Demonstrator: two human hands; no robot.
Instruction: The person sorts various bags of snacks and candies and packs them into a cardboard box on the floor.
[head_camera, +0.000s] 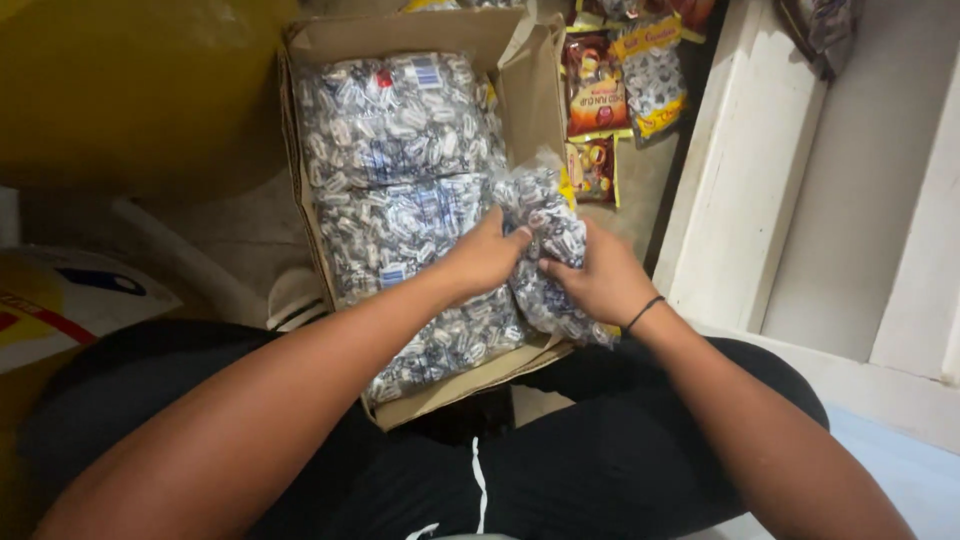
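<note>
Both hands (545, 265) together, fingers (515, 235) curled.

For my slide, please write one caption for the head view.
Both hands, left hand and right hand, grip a candy bag at the edge of a box packed with similar bags.

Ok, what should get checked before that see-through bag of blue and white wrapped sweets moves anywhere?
1. Left hand grips the clear plastic bag of blue and white wrapped sweets: ok.
2. Right hand grips it too: ok.
3. Bag sealed: cannot tell.
4. Bag fully free of the brown cardboard box: not ok, it leans on the box's right wall.
5. Other sweet bags lie flat inside the box: ok.
</note>
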